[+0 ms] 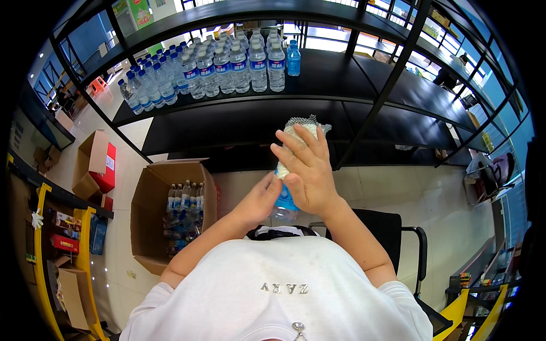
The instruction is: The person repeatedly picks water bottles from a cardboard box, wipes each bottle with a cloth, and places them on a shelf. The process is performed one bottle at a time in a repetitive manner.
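Note:
My left hand (263,197) grips a clear plastic bottle (285,203) with a blue label, near its middle. A whitish cloth (303,133) with a dark checked, ruffled edge lies over the upper part of the bottle. My right hand (310,170) presses on the cloth from the right with its fingers spread and extended. The bottle's cap is hidden. Ahead, on the black shelf, stand rows of clear water bottles (257,68) with blue labels, and a blue bottle (293,59) at their right end.
A large open cardboard box (147,213) with many bottles stands on the floor at my left. A black chair (381,232) is close at my right. Black metal shelving (251,101) spans the front. Farther left are a red carton (108,168) and a yellow-framed rack (87,264).

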A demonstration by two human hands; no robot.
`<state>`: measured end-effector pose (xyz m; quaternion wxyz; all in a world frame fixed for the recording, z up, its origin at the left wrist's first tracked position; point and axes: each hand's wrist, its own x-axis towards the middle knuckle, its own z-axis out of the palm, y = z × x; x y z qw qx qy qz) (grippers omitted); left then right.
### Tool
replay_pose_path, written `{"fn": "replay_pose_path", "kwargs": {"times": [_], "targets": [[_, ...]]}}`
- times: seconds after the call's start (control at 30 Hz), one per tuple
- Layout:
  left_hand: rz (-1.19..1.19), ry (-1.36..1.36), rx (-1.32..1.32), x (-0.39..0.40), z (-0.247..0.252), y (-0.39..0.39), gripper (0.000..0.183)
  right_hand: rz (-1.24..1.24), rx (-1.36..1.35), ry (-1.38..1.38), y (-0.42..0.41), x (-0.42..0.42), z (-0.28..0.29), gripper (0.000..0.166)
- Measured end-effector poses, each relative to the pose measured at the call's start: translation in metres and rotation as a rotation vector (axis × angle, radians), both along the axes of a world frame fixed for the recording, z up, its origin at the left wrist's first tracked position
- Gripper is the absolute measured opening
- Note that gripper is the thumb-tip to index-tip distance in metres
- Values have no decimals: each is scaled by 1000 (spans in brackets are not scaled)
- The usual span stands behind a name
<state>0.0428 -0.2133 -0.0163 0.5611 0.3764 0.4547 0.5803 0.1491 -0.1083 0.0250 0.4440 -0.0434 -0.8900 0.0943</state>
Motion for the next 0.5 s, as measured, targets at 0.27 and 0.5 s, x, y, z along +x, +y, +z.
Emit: {"fn": "replay_pose_path", "kwargs": {"times": [0.27,0.5], "targets": [[123,-86,78,7,41,2,79,44,19,-69,-26,-3,-2,38],[181,-201,90,-4,34,9,77,145,2,-71,-31,-6,-9,32]]}}
